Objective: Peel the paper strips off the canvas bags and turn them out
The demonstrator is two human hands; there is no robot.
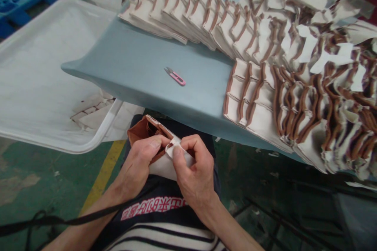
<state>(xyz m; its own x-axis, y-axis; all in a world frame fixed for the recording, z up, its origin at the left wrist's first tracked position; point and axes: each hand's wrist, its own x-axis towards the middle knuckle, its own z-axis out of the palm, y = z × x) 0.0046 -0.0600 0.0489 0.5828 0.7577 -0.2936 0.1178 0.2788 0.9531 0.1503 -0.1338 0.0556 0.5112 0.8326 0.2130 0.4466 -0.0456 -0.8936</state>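
On my lap lies a brown and off-white sewn fabric piece (163, 168), its brown side folded open at the upper left. My left hand (144, 159) is closed on its brown edge, thumb and forefinger pinching. Close beside it, my right hand (194, 164) pinches a white flap at the same piece's upper edge, thumb on top. The fingertips of both hands nearly meet there. Some of the fingers curl out of sight beneath the fabric. Pink-handled thread snips (176, 77) rest on the blue-grey table cover beyond my hands.
Rows of similar brown-edged off-white pieces (203, 11) stand along the back and right of the blue-grey table (132, 62). A large white bin (59, 86) with a few pieces inside is at the left. Blue pallets (26, 6) lie behind it.
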